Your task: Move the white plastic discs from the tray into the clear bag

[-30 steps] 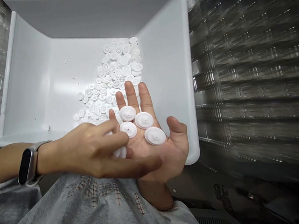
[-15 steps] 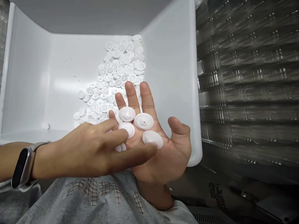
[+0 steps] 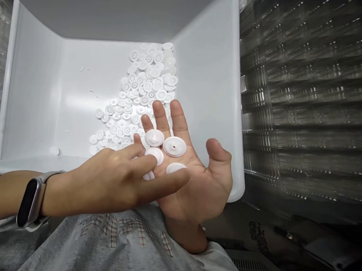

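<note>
My right hand (image 3: 193,188) is palm up with its fingers spread over the bin. White toothed plastic gears lie on it: one with a small centre hole (image 3: 174,146) and another with a raised hub (image 3: 154,138) near the finger bases. My left hand (image 3: 106,180), palm down, reaches across from the left with curled fingers. Its fingertips press on a white gear (image 3: 155,155), and its thumb lies over another gear (image 3: 175,167), partly covering it. More gear edges (image 3: 149,176) show between the left fingers and thumb; how many is hidden.
A large white plastic bin (image 3: 207,92) stands before me, with a heap of small white gears (image 3: 141,85) along its floor. One stray gear (image 3: 54,150) lies at the near left. Stacked clear plastic trays (image 3: 307,97) stand on the right, and more at the left edge.
The gear under my left thumb has slid left across the right palm and is now more covered by the thumb. My hands otherwise keep nearly the same place.
</note>
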`<state>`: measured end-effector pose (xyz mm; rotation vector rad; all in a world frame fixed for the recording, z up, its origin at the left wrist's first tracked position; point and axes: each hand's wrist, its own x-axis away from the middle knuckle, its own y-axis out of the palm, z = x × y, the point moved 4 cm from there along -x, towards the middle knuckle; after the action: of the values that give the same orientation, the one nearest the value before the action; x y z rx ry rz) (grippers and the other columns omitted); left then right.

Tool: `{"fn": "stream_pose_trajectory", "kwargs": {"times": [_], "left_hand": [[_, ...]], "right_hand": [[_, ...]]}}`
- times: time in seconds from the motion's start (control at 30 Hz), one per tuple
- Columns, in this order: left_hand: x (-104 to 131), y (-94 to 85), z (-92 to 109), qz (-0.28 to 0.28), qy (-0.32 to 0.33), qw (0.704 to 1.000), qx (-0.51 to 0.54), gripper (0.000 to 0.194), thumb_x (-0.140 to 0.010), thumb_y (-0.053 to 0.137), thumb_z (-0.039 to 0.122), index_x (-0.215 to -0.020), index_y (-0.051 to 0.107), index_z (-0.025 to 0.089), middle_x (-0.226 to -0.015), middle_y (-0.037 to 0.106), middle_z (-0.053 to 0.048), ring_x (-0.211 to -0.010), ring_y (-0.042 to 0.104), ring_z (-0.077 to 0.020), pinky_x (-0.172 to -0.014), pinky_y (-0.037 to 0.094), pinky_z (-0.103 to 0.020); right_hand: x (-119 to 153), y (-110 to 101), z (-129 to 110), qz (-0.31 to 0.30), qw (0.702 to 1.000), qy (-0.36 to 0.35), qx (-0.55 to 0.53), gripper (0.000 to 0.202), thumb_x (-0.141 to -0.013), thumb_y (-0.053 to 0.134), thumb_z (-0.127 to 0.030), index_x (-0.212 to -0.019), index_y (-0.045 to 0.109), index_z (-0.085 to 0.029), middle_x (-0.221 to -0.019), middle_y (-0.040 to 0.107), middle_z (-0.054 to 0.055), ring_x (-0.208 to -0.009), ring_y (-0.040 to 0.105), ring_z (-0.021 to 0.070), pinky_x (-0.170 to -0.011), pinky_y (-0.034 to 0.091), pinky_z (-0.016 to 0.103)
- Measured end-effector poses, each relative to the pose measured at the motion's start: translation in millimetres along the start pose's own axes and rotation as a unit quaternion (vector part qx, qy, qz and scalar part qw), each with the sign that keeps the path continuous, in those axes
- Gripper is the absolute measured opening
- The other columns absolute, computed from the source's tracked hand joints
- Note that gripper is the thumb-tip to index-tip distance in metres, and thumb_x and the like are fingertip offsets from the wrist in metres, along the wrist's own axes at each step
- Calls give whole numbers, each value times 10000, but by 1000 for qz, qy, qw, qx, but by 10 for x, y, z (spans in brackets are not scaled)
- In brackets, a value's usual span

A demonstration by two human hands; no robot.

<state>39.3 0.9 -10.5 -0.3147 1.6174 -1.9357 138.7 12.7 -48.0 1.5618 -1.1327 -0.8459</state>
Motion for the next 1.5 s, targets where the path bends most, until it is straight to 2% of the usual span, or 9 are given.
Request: {"fn": "stream_pose_trajectory", "kwargs": {"times": [0.1,0.23,0.3,0.4,0.53,0.73,1.07,1.33,1.5], "left_hand": [[-5,6,-1,3,-12,1000,15,283,-915,452,105,-1185,465,189,-778,440,-5,-645,351,-124,-444,259,-239],[-29,-8,-20,10,-45,997,64,326,-922,388,88,-1237,413,168,-767,469,8,-657,376,-123,-495,313,-251],[-35,-16,-29,11,-52,993,102,260,-933,374,103,-1182,437,141,-750,481,9,-664,397,-116,-530,331,-250],[-29,-20,-23,23,-36,993,114,130,-942,406,136,-1037,493,130,-719,470,1,-649,374,-114,-541,304,-245],[-12,-15,8,57,-3,996,66,54,-913,491,143,-952,527,134,-711,452,-16,-642,295,-120,-508,222,-232],[-3,-23,-2,83,-13,996,16,73,-906,502,145,-908,572,124,-708,440,-25,-648,282,-118,-492,213,-242],[-28,-56,-62,99,-38,994,19,6,-882,563,142,-884,560,137,-678,450,-10,-644,314,-124,-543,287,-250],[-29,-61,-86,92,-53,994,-40,106,-885,588,226,-940,612,138,-691,478,-13,-649,381,-126,-571,350,-255],[-37,-63,-92,90,-59,994,-35,127,-902,569,258,-907,625,145,-687,490,-15,-636,394,-127,-566,352,-262]], "right_hand": [[2,-1,-2,9,1000,-2,3,539,-956,252,-439,-1419,308,-170,-1464,358,25,-1373,293,178,-1148,190,378],[0,2,-7,25,999,-9,24,506,-960,237,-435,-1391,346,-193,-1447,383,-5,-1358,326,156,-1149,260,342],[-2,2,-13,32,999,-18,22,500,-963,235,-430,-1395,337,-199,-1441,391,-18,-1358,327,148,-1145,274,331],[-10,-10,-19,55,997,-24,56,475,-954,226,-439,-1344,415,-245,-1432,401,-50,-1344,347,123,-1123,313,315],[-22,-10,-19,64,993,-23,99,459,-944,203,-437,-1253,508,-287,-1403,431,-78,-1323,378,104,-1108,329,322],[-22,-1,3,49,996,-14,76,463,-940,216,-440,-1277,489,-277,-1390,447,-71,-1320,385,110,-1109,323,315],[-6,1,-3,58,993,-23,98,458,-944,198,-448,-1272,477,-292,-1410,423,-76,-1327,376,106,-1123,309,348],[-25,1,-5,49,995,-29,87,455,-940,200,-444,-1278,456,-279,-1390,448,-71,-1319,386,98,-1129,299,347],[-11,-5,-8,51,996,-24,72,453,-950,193,-433,-1297,430,-262,-1408,428,-61,-1328,372,108,-1146,268,358]]}}
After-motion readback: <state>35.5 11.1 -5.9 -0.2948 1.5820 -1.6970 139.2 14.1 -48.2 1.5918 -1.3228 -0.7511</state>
